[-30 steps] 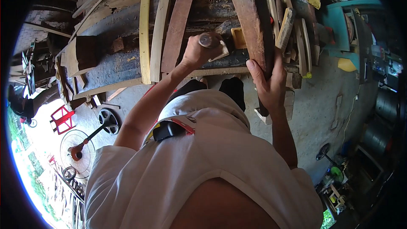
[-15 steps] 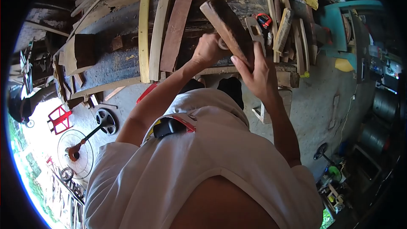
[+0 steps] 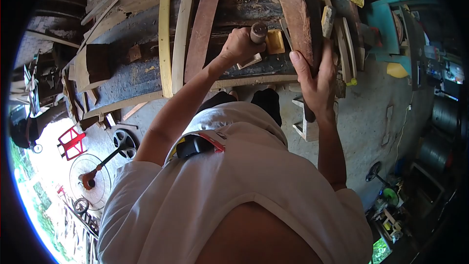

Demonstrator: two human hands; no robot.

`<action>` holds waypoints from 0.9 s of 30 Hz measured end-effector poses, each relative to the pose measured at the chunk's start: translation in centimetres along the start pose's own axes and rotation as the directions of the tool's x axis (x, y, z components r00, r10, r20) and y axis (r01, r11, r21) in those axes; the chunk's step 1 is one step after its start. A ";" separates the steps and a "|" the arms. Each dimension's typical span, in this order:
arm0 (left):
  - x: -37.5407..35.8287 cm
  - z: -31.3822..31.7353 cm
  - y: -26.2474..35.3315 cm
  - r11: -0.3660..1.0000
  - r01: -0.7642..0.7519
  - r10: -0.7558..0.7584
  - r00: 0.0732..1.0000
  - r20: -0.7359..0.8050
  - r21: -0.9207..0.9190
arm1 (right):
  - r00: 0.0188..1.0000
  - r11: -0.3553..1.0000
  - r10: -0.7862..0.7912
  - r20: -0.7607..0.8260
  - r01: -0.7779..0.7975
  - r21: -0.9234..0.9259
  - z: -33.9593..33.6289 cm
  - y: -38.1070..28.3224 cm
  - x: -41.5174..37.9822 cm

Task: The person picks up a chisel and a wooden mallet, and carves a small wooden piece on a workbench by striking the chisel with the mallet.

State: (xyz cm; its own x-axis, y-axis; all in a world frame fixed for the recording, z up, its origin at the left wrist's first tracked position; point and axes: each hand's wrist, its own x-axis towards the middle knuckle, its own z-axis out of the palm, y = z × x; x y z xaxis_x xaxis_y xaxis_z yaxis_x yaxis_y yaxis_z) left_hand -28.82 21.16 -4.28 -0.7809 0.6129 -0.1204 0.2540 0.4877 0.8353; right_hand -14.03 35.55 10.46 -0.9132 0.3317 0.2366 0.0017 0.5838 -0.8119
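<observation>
My left hand (image 3: 237,46) is closed around a round-ended wooden handle (image 3: 259,32); whatever is at the handle's other end is hidden by the fist. A small pale wood piece (image 3: 250,61) shows just below that hand. My right hand (image 3: 318,82) grips a long, thick reddish-brown board (image 3: 297,12), thumb on its left face and fingers at its right side. The board stretches away from me over the bench, and its lower end reaches past my wrist. Between the two hands, a yellow block (image 3: 276,42) rests on the dark workbench (image 3: 146,71).
Left of my hands, a yellow strip (image 3: 165,44), a pale strip (image 3: 182,34) and a reddish plank (image 3: 201,39) lie across the bench. A big wood block (image 3: 93,66) sits at its left end. A fan (image 3: 90,180) and a red frame (image 3: 72,143) stand on the floor.
My right hand has moved right with the board, which has swung from a leftward slant to nearly straight ahead. It now covers the red tape measure. The yellow block has come into view.
</observation>
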 end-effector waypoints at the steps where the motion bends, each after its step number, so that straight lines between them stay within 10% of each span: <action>1: 0.0 0.1 0.6 1.000 -0.005 0.006 1.000 -0.015 0.023 | 0.983 0.985 -0.172 -0.066 0.170 -0.032 0.1 -0.3 0.4; 3: 0.0 0.4 1.2 0.999 0.037 -0.037 0.999 0.025 0.006 | 0.985 0.991 0.073 0.158 -0.053 -0.126 0.7 1.2 0.0; 5: -0.1 0.5 1.0 0.999 -0.042 0.042 0.999 -0.009 0.010 | 0.987 0.947 -0.007 0.161 0.058 -0.315 1.5 2.8 -0.2; 8: -0.3 0.5 0.9 0.998 -0.028 0.029 0.999 -0.014 0.064 | 0.984 0.989 0.102 0.148 -0.084 -0.122 0.8 2.1 -0.1; 11: 0.0 1.7 -0.6 0.996 -0.036 0.035 0.999 0.007 0.078 | 0.991 0.986 -0.136 -0.020 0.133 -0.098 1.1 0.7 0.3; 13: 0.1 2.0 -0.9 0.988 -0.122 0.124 0.992 -0.014 0.095 | 0.976 0.960 0.088 0.199 -0.029 -0.279 1.7 2.7 -0.1; 27: -0.4 -0.8 -3.2 0.978 -0.035 0.029 0.999 -0.031 -0.206 | 0.987 0.988 0.145 0.072 -0.140 -0.063 0.2 4.3 -1.3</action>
State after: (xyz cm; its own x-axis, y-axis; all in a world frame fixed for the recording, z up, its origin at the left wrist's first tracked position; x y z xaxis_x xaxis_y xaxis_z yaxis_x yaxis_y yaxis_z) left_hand -29.80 18.87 -6.47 -0.7907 0.6071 -0.0790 0.1581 0.3271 0.9317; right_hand -12.92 37.49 6.58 -0.9303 0.3584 0.0778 0.1553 0.5772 -0.8017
